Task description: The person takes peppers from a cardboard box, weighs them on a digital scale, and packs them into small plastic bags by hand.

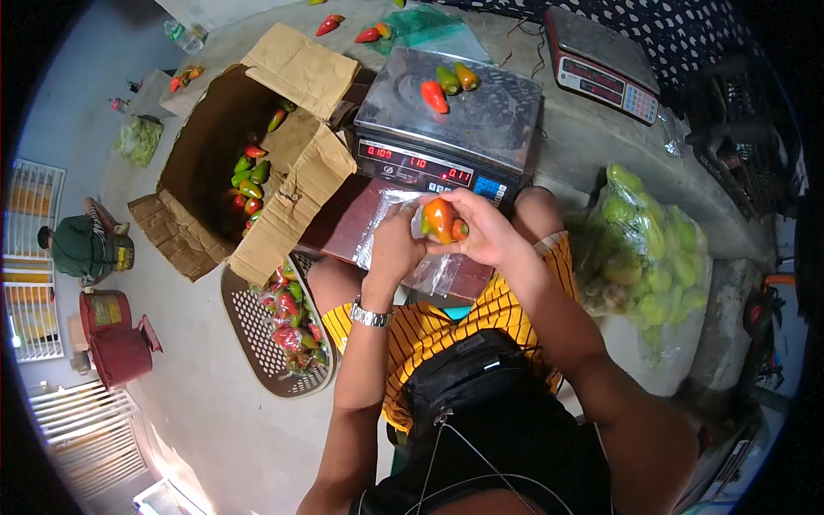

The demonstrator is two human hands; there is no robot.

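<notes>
An orange bell pepper (439,220) with a green end sits between my two hands, above a brown surface in front of the scale. Behind it a smaller orange-red pepper (460,230) shows partly. My right hand (487,230) curls round the peppers from the right. From the left, my left hand (396,245) closes in, its fingers reaching beneath the orange pepper. A clear plastic bag (436,273) lies under and around my hands. On the digital scale (451,116), lit in red digits, rest a red pepper (435,97) and two green ones (448,80).
Left stands an open cardboard box (193,142) of peppers, above a plastic basket (249,330) of bagged peppers. A bag of green vegetables (652,257) lies right. Behind are a second scale (601,73) and a green bag (425,30). Another person (81,245) is far left.
</notes>
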